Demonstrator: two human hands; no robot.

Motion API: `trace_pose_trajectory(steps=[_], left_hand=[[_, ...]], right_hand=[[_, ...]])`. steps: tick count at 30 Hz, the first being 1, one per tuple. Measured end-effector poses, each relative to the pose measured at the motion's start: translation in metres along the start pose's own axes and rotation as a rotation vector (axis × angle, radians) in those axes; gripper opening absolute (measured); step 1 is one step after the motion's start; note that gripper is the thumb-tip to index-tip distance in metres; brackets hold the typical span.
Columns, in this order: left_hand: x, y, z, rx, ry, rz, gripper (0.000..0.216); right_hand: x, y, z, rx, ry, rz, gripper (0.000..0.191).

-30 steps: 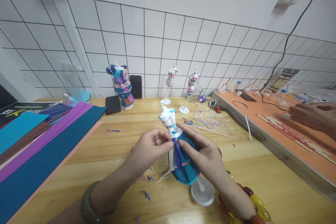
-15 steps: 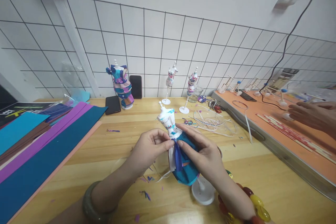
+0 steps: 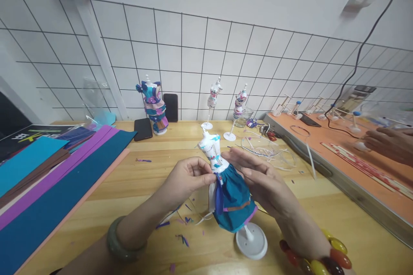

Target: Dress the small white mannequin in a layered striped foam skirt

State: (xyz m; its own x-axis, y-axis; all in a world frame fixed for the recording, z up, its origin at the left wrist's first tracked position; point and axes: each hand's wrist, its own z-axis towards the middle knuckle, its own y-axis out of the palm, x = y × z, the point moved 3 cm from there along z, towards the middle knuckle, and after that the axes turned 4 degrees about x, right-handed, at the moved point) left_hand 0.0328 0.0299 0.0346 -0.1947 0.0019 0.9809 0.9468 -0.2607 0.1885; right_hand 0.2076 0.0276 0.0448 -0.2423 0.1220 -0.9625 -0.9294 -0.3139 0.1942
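Observation:
A small white mannequin (image 3: 211,146) on a round white stand (image 3: 251,241) wears a teal foam skirt (image 3: 235,200) with a blue strip and a white strip at its front. My left hand (image 3: 187,180) pinches the waist of the figure where the strips meet. My right hand (image 3: 264,182) has lifted off the skirt and hovers just right of it, fingers stretched out and holding nothing. The figure leans slightly left over the wooden table (image 3: 135,184).
Foam sheets (image 3: 54,184) in teal, purple, pink and brown lie at left. Three more mannequins (image 3: 154,107) and two phones (image 3: 143,129) stand by the grid wall. Clear plastic pieces (image 3: 264,146) lie behind. Another person's hand (image 3: 389,144) rests on the orange mat (image 3: 355,163) at right.
My right hand has let go of the skirt and opened to its right, uncovering the teal fabric. My left hand keeps its pinch at the waist. The view shifted slightly.

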Motion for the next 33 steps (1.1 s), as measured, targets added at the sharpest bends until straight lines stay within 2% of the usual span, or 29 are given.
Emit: trace_pose_trajectory(steps=[6,19,33], left_hand=[[-0.006,0.002,0.001,-0.054,-0.002,-0.018,0.013],[-0.009,0.002,0.002,-0.056,-0.007,-0.030,0.014],[-0.014,0.004,0.000,-0.010,0.006,-0.039,0.014]], right_hand=[[0.005,0.003,0.002,0.114,0.025,-0.090,0.046],[0.000,0.011,0.001,0.060,0.050,-0.240,0.053],[0.000,0.012,-0.001,0.159,0.022,-0.297,0.057]])
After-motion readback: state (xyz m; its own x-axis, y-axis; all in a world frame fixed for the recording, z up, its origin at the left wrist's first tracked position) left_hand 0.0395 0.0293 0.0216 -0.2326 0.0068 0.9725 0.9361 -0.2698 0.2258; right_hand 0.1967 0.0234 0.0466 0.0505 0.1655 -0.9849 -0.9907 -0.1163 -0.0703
